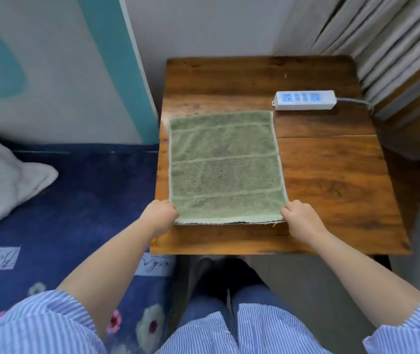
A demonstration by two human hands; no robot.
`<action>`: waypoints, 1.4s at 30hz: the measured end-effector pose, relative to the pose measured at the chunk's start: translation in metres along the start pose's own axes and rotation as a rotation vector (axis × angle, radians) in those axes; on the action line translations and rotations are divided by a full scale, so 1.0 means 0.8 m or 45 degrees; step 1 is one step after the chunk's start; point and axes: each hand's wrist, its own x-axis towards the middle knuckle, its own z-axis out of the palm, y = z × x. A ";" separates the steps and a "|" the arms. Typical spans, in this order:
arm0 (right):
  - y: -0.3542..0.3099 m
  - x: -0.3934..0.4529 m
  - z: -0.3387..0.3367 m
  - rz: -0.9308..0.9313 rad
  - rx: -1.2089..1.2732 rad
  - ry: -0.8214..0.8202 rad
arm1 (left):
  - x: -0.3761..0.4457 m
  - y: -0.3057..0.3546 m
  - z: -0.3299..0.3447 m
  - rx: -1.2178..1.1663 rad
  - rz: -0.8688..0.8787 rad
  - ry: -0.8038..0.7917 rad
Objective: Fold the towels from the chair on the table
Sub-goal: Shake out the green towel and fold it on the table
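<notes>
A green towel (223, 164) lies flat on the wooden table (331, 180), its long side running away from me. My left hand (161, 213) pinches the towel's near left corner. My right hand (299, 217) pinches its near right corner. Both hands have curled fingers at the towel's near edge, where two layers of cloth show. No chair is in view.
A white power strip (305, 100) with its cable lies on the table just beyond the towel's far right corner. A bed with a dark blue flowered cover (76, 200) and a white pillow (4, 180) is at the left. Curtains (395, 47) hang at the right.
</notes>
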 end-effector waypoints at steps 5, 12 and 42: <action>-0.015 -0.005 0.041 0.007 -0.016 0.076 | 0.004 0.016 0.045 -0.090 -0.071 0.023; -0.022 0.016 0.060 0.147 -0.125 -0.460 | 0.012 0.023 0.061 -0.256 -0.122 -0.159; 0.055 0.380 0.017 0.059 0.303 -0.031 | 0.291 -0.136 -0.043 -0.660 -0.390 0.417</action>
